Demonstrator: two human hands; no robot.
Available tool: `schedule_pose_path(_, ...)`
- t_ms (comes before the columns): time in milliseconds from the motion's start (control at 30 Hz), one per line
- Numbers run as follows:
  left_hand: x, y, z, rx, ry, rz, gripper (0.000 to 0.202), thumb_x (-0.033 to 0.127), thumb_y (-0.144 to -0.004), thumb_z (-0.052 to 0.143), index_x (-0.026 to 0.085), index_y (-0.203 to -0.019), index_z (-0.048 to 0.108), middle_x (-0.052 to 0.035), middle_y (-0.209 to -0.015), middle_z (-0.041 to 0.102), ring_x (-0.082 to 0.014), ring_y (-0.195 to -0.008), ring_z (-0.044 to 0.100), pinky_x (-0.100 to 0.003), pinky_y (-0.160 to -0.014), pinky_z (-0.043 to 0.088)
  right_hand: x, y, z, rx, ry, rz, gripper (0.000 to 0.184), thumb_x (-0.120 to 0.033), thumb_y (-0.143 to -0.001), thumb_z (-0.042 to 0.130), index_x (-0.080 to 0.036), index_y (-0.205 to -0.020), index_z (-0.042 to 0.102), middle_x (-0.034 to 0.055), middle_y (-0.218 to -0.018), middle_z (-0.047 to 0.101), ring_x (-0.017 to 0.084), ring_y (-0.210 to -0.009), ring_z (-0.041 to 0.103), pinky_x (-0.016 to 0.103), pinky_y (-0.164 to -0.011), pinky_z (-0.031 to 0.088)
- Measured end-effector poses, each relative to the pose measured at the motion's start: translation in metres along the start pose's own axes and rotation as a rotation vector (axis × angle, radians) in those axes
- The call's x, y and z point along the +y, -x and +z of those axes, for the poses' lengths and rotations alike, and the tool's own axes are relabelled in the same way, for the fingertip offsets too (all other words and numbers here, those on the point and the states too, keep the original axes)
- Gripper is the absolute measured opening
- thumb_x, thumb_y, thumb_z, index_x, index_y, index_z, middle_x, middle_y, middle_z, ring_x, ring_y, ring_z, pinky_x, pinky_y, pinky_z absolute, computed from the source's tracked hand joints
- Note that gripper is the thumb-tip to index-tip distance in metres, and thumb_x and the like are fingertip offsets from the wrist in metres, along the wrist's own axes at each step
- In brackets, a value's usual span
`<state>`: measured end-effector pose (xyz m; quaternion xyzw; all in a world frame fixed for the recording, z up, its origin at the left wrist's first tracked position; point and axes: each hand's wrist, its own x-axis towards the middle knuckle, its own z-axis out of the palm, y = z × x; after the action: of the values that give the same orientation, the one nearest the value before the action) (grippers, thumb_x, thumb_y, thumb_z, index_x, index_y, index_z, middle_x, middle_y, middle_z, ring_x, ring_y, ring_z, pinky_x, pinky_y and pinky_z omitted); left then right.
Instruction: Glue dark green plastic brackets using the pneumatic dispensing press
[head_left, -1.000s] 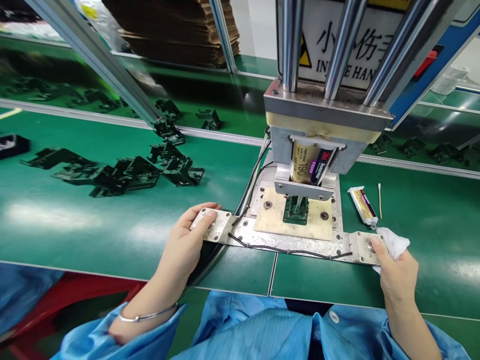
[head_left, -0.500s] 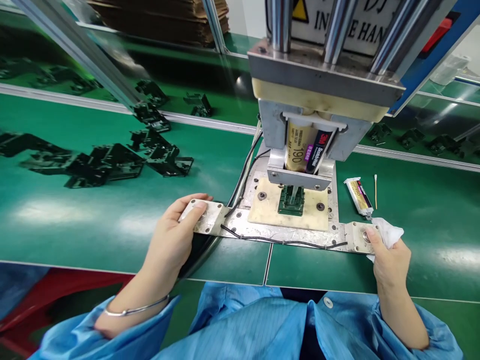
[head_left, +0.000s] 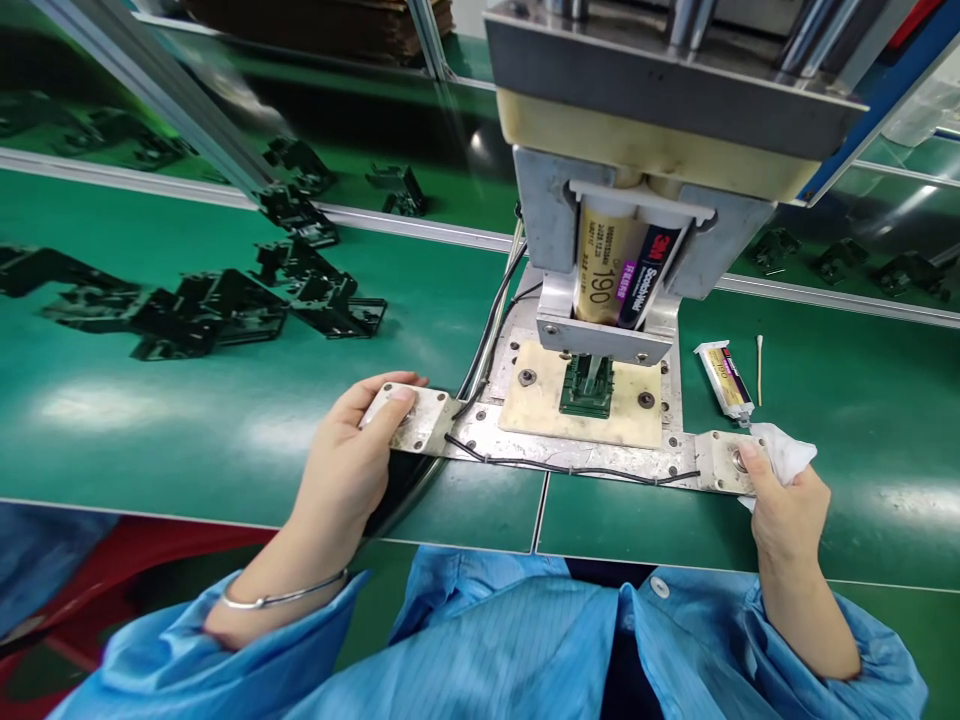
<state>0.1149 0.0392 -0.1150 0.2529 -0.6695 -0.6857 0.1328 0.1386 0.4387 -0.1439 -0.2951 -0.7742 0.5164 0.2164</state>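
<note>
Surface (head_left: 862, 410): green; metal post (head_left: 161, 97) behind.
Cartridge (head_left: 600, 265): in press (head_left: 645, 75), above green part (head_left: 583, 398).
Left grip (head_left: 349, 455): I've curled it round left plate (head_left: 433, 412).
Right grip (head_left: 791, 515): my thumb on right plate (head_left: 721, 464), fingers round wipe (head_left: 789, 455).

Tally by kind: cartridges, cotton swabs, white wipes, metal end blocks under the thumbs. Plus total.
Cartridges: 2
Cotton swab: 1
White wipe: 1
Metal end blocks: 2
Total: 6

Green bench (head_left: 120, 430) carries dark parts (head_left: 240, 310), metal base (head_left: 592, 457), tube (head_left: 724, 378), swab (head_left: 759, 372).
</note>
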Motion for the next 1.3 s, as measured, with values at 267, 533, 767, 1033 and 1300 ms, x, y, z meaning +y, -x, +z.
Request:
schedule_pose_path(267, 0.002, 0.001, 0.004, -0.001, -0.003, 0.010, 0.034, 0.036, -0.074, 0.078, 0.017, -0.101, 0.068, -0.0037, -0.102, 0.071, -0.0128, -0.080, 0.060, -0.020, -0.071, 0.046, 0.002, 0.000, 0.000, 0.004, -0.024, -0.038, 0.067, -0.064, -0.057, 0.087, -0.014, -0.100, 0.077, 0.0134, -0.103, 0.074, 0.035, -0.099, 0.068, 0.047, -0.090, 0.053)
schedule_pose_path(533, 0.002, 0.003, 0.004, 0.006, -0.002, 0.021, 0.033, 0.035, -0.075, 0.078, 0.016, -0.101, 0.069, -0.0045, -0.103, 0.072, -0.0130, -0.080, 0.061, -0.020, -0.070, 0.046, 0.004, -0.002, -0.001, -0.010, -0.078, -0.020, 0.063, -0.059, -0.059, 0.089, -0.013, -0.100, 0.076, 0.0123, -0.101, 0.074, 0.033, -0.097, 0.069, 0.044, -0.086, 0.056)
schedule_pose_path(767, -0.001, 0.002, 0.002, -0.009, 0.008, 0.025, 0.035, 0.039, -0.075, 0.078, 0.018, -0.101, 0.070, -0.0044, -0.105, 0.071, -0.0123, -0.080, 0.061, -0.020, -0.070, 0.046, 0.007, -0.003, -0.001, -0.021, -0.079, -0.036, 0.063, -0.057, -0.061, 0.089, -0.013, -0.105, 0.075, 0.0128, -0.105, 0.073, 0.034, -0.102, 0.068, 0.046, -0.093, 0.055)
schedule_pose_path(1033, -0.002, 0.001, 0.000, -0.024, 0.007, 0.015, 0.035, 0.040, -0.075, 0.079, 0.019, -0.102, 0.070, -0.0042, -0.107, 0.071, -0.0136, -0.083, 0.061, -0.020, -0.071, 0.047, 0.011, -0.002, -0.003, -0.030, -0.062, -0.033, 0.062, -0.058, -0.064, 0.088, -0.013, -0.104, 0.075, 0.0135, -0.106, 0.074, 0.033, -0.100, 0.068, 0.043, -0.088, 0.056)
schedule_pose_path(1300, 0.017, 0.012, -0.003, 0.047, -0.448, 0.195, 0.038, 0.043, -0.082, 0.068, 0.021, -0.113, 0.067, -0.0082, -0.114, 0.068, -0.0303, -0.115, 0.060, -0.041, -0.101, 0.045, 0.007, 0.000, -0.003, -0.025, -0.009, 0.010, 0.066, -0.060, -0.062, 0.088, -0.013, -0.106, 0.075, 0.0134, -0.106, 0.074, 0.035, -0.101, 0.069, 0.043, -0.086, 0.055)
